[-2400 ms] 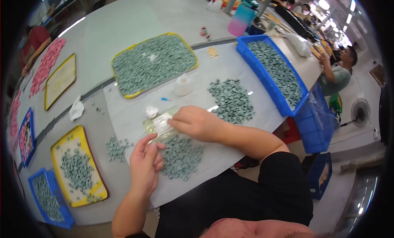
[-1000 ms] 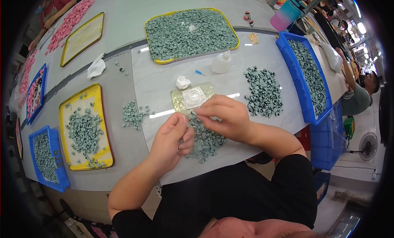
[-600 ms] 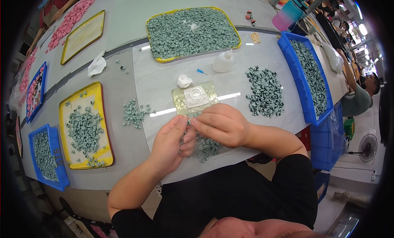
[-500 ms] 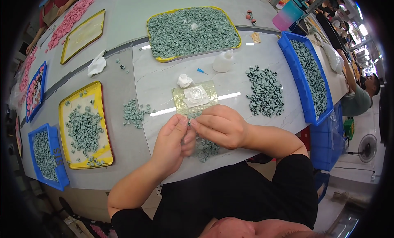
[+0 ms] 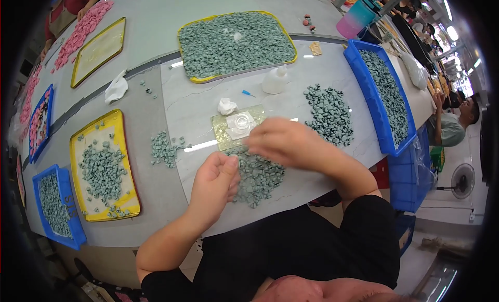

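My left hand [image 5: 212, 185] is closed in a pinch over the near part of the table. Whatever its thumb and fingers press on is too hidden to make out. My right hand [image 5: 283, 143], smeared by motion, hovers beside a small clear round dish [image 5: 241, 124] on a white sheet. Whether its fingers hold anything cannot be seen. Under the sheet lies a glossy yellowish mat [image 5: 222, 138]. A heap of small grey-green pieces [image 5: 260, 180] spreads below and between my hands.
Dark-spotted green pieces [image 5: 329, 114] lie to the right, beside a filled blue bin [image 5: 356, 68]. A yellow-rimmed tray [image 5: 192, 79], white squeeze bottle [image 5: 274, 82], blue dispensing tip [image 5: 248, 93] and crumpled tissue [image 5: 226, 106] are farther off. Left stands a yellow tray [image 5: 133, 195].
My hands were together at a small green piece. Now they are apart: my right hand has moved up toward the clear dish, while my left stays closed nearby. The view has shifted slightly.
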Available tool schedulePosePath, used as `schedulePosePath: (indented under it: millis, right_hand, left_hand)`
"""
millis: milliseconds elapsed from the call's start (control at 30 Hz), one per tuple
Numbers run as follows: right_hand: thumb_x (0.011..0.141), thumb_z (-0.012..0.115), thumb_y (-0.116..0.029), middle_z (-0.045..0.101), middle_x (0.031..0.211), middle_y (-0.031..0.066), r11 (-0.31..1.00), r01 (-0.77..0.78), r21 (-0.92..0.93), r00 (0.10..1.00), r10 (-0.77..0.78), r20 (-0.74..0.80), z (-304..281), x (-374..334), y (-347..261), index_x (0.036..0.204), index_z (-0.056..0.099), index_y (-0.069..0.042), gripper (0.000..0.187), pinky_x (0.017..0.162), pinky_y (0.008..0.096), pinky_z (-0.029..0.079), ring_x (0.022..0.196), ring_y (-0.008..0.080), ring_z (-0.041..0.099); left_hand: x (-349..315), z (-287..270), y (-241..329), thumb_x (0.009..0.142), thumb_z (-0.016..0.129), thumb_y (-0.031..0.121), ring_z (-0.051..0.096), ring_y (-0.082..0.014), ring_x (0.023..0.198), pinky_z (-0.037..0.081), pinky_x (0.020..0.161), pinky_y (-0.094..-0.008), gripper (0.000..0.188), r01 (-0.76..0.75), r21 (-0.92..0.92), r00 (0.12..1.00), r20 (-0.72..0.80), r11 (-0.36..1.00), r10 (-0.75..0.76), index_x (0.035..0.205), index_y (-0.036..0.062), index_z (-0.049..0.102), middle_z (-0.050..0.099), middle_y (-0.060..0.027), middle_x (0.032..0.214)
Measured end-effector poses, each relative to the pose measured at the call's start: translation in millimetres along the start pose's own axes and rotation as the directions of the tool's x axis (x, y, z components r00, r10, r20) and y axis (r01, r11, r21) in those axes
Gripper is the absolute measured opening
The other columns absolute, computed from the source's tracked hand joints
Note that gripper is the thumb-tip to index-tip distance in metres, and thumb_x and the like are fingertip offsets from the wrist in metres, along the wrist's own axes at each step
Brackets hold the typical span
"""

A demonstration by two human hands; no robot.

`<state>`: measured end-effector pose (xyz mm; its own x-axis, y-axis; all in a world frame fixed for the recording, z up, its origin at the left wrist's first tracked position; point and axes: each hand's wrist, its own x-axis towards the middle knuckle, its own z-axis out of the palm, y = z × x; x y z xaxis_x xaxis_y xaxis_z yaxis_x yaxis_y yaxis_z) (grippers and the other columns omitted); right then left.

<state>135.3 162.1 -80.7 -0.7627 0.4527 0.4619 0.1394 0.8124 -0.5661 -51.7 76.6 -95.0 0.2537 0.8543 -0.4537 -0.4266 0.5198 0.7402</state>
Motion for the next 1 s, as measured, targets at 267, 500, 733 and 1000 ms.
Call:
schedulePosePath:
  millis: [267,500,733,1000]
  right_hand:
    - [0.073,0.059,-0.004,0.058,0.084,0.0126,0.566,-0.550,-0.614,0.655,0.749,0.104,-55,-39,23,0.086,0.058,-0.001,0.014,0.072,0.0366,0.045,0.081,0.0303,0.056]
    - [0.070,0.054,0.002,0.055,0.080,0.0120,0.570,-0.568,-0.593,0.667,0.741,0.074,-53,-43,24,0.080,0.054,-0.001,0.011,0.070,0.0370,0.044,0.080,0.0308,0.054]
    - [0.070,0.056,0.000,0.055,0.085,0.0110,0.804,-0.457,-0.381,0.837,0.533,0.121,-35,-29,14,0.087,0.057,-0.003,0.018,0.070,0.0353,0.045,0.081,0.0291,0.055]
    - [0.076,0.056,-0.002,0.056,0.091,0.0111,0.983,-0.124,-0.138,0.978,0.145,0.151,-15,-20,-11,0.103,0.059,-0.003,0.028,0.074,0.0335,0.046,0.084,0.0262,0.056]
  left_hand:
    - [4,9,3,0.092,0.046,0.018,0.030,-0.0050,0.048,0.022,0.041,-0.0187,0.013,0.103,-0.038,0.993,-0.053,0.994,-0.105,0.087,0.0078,0.042,0.044,-0.0018,0.068]
    - [18,7,-2,0.092,0.047,0.013,0.033,-0.0048,0.052,0.025,0.043,-0.0176,0.012,-0.024,-0.192,0.999,-0.031,0.981,0.018,0.096,0.0023,0.047,0.051,-0.0072,0.083]
    - [19,7,-7,0.093,0.047,0.016,0.031,-0.0041,0.048,0.024,0.041,-0.0181,0.015,0.019,-0.127,0.999,0.029,0.992,-0.015,0.092,0.0009,0.051,0.048,-0.0009,0.072]
    - [23,15,-17,0.092,0.050,0.016,0.032,-0.0039,0.050,0.025,0.043,-0.0191,0.017,0.035,-0.031,0.999,0.030,0.999,-0.034,0.094,-0.0004,0.054,0.049,-0.0003,0.073]
